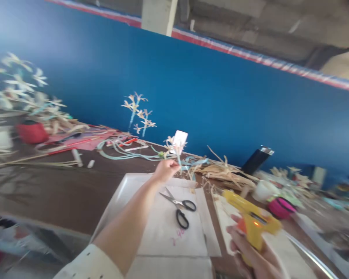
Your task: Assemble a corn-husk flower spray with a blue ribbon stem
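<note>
Before a blue wall [235,108], pinching a pale-petalled flower [173,147] at far centre by its blue stem [179,159] in left hand [165,170], likely sparing petals [170,141], gripping a yellow plastic glue gun [251,215] near right in right hand [251,250].

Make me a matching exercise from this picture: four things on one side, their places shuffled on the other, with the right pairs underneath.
Things:
1. Scissors
2. Glue gun
3. Flower
4. Blue wall

Places:
A. Held in the left hand
B. Behind the table
C. Lying on the white sheet
D. Held in the right hand

Pairs: 1-C, 2-D, 3-A, 4-B
</note>
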`<state>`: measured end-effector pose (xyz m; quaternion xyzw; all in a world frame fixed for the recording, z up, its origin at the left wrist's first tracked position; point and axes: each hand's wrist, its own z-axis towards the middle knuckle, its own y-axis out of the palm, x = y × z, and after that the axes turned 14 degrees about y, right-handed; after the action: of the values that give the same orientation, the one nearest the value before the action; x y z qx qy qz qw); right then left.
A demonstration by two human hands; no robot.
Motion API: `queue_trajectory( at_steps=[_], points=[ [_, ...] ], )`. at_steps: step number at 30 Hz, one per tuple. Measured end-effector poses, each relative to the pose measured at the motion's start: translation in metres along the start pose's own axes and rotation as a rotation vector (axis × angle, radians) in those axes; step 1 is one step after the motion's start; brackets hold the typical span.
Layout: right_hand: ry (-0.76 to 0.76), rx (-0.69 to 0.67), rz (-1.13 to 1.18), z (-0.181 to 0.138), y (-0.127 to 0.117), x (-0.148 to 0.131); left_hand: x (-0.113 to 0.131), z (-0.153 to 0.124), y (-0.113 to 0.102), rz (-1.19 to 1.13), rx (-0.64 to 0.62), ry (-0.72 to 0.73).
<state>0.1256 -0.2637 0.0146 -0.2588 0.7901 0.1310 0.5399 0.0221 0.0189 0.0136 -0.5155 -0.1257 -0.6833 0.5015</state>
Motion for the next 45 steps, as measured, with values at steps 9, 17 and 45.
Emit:
queue_trajectory(
  at_steps=[9, 17, 45],
  points=[
    [-0.130, 0.025, -0.029, 0.001, 0.028, 0.004, -0.004, 0.000, 0.001, -0.022, -0.001, 0.018],
    [-0.180, -0.024, -0.075, 0.007, 0.013, 0.015, -0.001, -0.001, 0.000, -0.031, -0.020, 0.015],
    [-0.380, 0.032, -0.353, 0.017, 0.062, -0.004, 0.003, -0.002, -0.001, -0.126, -0.041, 0.010]
  ],
)
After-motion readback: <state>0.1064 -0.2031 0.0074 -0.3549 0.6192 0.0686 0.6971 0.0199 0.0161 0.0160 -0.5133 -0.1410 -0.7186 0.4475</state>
